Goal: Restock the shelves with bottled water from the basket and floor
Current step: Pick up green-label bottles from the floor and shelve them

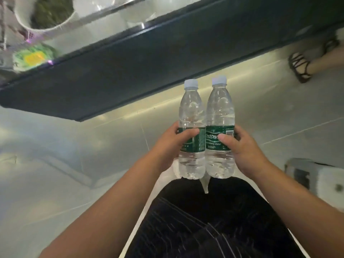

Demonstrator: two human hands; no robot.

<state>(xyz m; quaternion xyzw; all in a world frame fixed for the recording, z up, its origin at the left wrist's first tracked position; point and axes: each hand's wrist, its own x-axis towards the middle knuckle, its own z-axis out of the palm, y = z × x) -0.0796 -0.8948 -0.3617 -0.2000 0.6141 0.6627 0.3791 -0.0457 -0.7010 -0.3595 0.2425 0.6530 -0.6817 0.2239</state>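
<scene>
Two clear water bottles with pale caps and green labels stand upright side by side in front of me, touching each other. My left hand [170, 146] grips the left bottle [191, 112] around its label. My right hand [245, 149] grips the right bottle [220, 108] the same way. A third pale cap seems to show just behind the right bottle's cap. The bottles hang above the pale floor, below the dark front edge of a shelf unit [119, 71].
On the shelf at the upper left sit a white cup of instant food [46, 15] and a green and yellow packet [31, 56]. Another person's sandalled foot [301, 66] stands at the right. A grey and white box [316, 177] lies on the floor at the right.
</scene>
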